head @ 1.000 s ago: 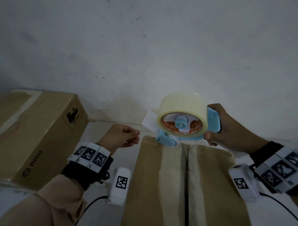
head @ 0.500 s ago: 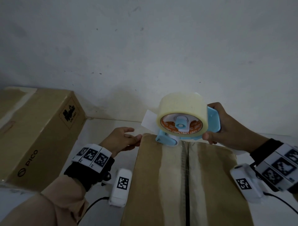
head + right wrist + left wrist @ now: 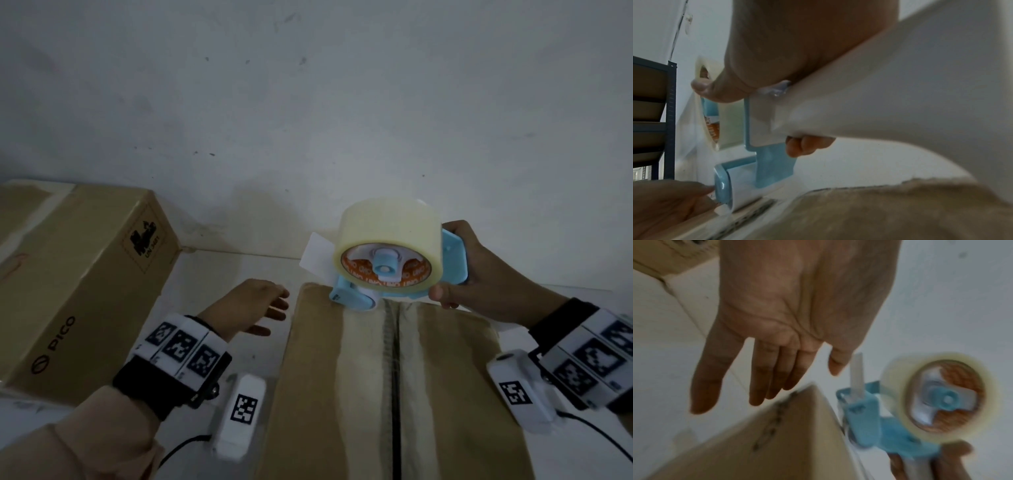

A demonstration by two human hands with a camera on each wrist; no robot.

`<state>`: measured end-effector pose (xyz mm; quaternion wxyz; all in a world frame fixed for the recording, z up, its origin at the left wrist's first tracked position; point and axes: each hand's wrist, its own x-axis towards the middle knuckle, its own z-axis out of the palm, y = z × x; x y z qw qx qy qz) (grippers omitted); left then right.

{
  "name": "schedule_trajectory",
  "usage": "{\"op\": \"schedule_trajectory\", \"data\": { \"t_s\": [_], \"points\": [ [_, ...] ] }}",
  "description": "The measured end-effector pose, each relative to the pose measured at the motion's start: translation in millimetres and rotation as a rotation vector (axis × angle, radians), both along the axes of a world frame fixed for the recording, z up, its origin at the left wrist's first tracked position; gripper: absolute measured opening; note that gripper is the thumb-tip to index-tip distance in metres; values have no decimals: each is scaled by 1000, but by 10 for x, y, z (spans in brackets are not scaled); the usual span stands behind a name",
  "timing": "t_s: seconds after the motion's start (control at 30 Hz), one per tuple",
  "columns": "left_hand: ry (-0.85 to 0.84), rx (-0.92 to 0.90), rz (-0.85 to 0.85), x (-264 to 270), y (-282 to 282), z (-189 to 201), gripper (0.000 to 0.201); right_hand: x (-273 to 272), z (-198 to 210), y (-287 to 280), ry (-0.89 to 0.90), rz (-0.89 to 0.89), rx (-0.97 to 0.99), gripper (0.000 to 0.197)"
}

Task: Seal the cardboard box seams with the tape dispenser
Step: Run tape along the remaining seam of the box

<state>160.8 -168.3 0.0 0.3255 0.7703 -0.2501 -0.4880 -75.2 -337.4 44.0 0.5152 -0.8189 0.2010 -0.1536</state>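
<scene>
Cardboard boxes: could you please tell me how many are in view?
2. One cardboard box lies directly below the tape dispenser, its centre seam showing. A second, the PICO-printed box, sits to the left by the wall. Others may lie out of frame.

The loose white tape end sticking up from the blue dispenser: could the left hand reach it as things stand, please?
Probably yes: the left hand is open and empty beside the brown cardboard box, with nothing between it and the loose white tape end.

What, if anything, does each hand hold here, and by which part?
The right hand grips the tape dispenser by its handle, behind the roll. The left hand holds nothing, its fingers straight.
</scene>
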Motion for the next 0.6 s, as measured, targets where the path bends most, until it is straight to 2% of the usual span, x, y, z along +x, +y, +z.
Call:
{"op": "schedule_trajectory", "data": {
  "t_s": [0.07, 0.17, 0.33, 0.6],
  "points": [
    [6, 10, -106, -88, 26, 91, 40, -4, -8, 0, -2, 6, -1, 83],
    [-138, -3, -332, -204, 63, 90, 48, -2, -19, -14, -1, 2, -6, 84],
    [-211, -15, -391, -187, 25, 86, 51, -29, -30, 22, -42, -9, -7, 84],
    [-665, 192, -771, -123, -366, 383, 54, -168, -145, 203, -54, -165, -38, 80]
  ]
}}
